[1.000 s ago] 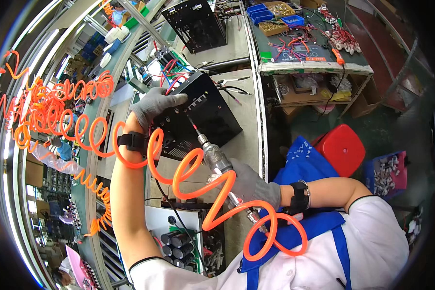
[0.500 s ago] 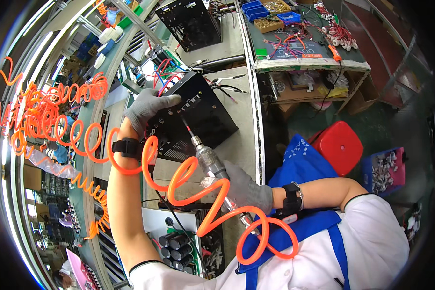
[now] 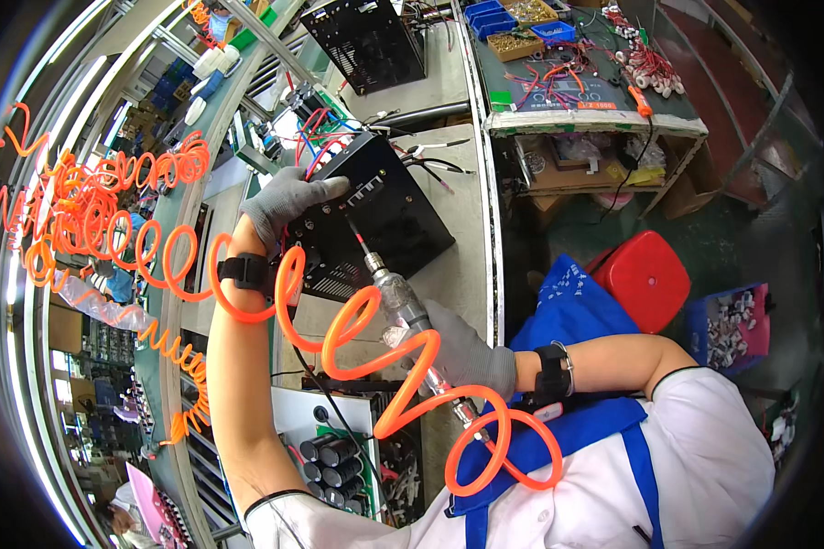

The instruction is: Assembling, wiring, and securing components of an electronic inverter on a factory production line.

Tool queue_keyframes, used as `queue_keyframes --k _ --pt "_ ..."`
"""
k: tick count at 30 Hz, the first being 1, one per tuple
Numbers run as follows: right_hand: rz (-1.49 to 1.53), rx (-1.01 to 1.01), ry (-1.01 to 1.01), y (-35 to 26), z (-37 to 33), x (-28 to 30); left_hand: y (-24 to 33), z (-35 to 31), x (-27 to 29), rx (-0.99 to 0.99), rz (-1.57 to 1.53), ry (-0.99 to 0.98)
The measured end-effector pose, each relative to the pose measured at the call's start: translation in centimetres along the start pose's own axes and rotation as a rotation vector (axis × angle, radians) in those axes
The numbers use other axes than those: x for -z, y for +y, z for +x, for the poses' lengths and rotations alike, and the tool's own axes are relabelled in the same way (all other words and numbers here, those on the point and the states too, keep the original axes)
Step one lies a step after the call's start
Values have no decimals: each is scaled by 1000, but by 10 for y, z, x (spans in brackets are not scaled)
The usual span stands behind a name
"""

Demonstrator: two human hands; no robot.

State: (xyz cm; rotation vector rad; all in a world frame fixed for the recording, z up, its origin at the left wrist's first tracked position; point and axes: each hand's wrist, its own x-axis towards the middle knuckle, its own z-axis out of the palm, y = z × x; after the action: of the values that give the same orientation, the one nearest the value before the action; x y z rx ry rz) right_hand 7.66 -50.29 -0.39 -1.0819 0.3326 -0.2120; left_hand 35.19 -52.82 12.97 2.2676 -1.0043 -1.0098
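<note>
A black metal case point(image 3: 394, 206) with vent slots and a row of small cutouts sits tilted on the bench in front of me. My left hand point(image 3: 288, 199), in a grey glove, grips its upper left edge, thumb laid on the black face and the other fingers mostly hidden. In my right hand point(image 3: 462, 352), also gloved, is an air screwdriver point(image 3: 401, 300) with an orange coiled hose point(image 3: 389, 371). The bit points up at the case's face near my left thumb, its tip at or just off the surface. Red and blue wires point(image 3: 316, 137) show behind the case.
Another black case point(image 3: 366, 41) stands farther up the line. Below my left forearm lies a circuit board with black capacitors point(image 3: 341, 467). To the right are a side table point(image 3: 595, 119) with wires and parts bins, a red stool point(image 3: 645, 279) and a bin of parts point(image 3: 728, 325).
The view has shifted slightly, so the bench and side table sit a little differently. Both hands keep their holds, and the screwdriver bit stays by the same spot on the case.
</note>
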Motion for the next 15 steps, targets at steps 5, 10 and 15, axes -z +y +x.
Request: queue_keyframes --k 5,10,15 --pt "-197 65 92 4 2 0 -5 6 -3 24 -111 2" --pt "-39 66 55 -5 -14 20 5 23 -11 153 -141 376" --pt "-190 -8 143 -11 -16 38 5 43 -17 187 -420 61"
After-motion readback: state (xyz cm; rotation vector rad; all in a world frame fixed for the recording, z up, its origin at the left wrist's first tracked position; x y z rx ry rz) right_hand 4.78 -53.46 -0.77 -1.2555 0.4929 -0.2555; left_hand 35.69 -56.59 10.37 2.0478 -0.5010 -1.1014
